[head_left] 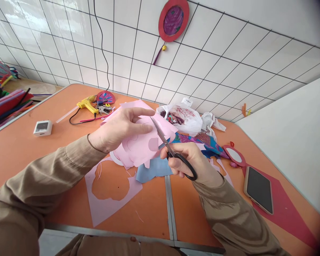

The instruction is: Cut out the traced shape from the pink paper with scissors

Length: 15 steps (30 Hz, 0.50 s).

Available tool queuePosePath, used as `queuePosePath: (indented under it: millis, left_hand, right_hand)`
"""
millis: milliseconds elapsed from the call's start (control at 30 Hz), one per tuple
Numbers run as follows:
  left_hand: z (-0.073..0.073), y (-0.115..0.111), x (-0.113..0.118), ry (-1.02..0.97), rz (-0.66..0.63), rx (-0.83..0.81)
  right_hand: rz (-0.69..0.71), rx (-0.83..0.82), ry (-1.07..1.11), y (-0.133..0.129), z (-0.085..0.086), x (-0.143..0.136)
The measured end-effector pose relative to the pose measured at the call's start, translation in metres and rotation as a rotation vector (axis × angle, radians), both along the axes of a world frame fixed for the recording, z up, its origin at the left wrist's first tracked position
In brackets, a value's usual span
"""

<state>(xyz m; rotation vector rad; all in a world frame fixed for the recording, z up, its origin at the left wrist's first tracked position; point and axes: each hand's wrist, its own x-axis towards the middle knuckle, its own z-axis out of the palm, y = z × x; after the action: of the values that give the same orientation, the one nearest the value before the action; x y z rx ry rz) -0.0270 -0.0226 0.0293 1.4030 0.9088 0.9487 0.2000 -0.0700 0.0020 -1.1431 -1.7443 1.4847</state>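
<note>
A pink sheet (142, 147) with curved lines drawn on it is held up over the table by my left hand (121, 126), its thumb and fingers closed on the sheet. My right hand (189, 160) grips a pair of black-handled scissors (163, 137). Their blades point up and left across the right part of the sheet, close to my left fingertips. Below lies a blue piece of material (154, 170). A pink offcut (104, 209) with a large rounded hole rests on the orange table in front of me.
A yellow glue gun (87, 104), keys (104, 108) and a small white device (42, 128) stand left on the orange table (61, 160). Rightward are a plastic bag (192, 119), patterned cloth (200, 142), a round mirror-like piece (234, 155) and a phone (258, 190) on red sheet.
</note>
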Motion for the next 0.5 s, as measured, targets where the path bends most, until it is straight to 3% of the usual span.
queuePosePath:
  millis: [500]
  left_hand:
    - [0.0025,-0.0034,0.0033,-0.044,0.021,-0.019]
  right_hand:
    - [0.045,-0.082,0.118,0.0027,-0.0035,-0.0003]
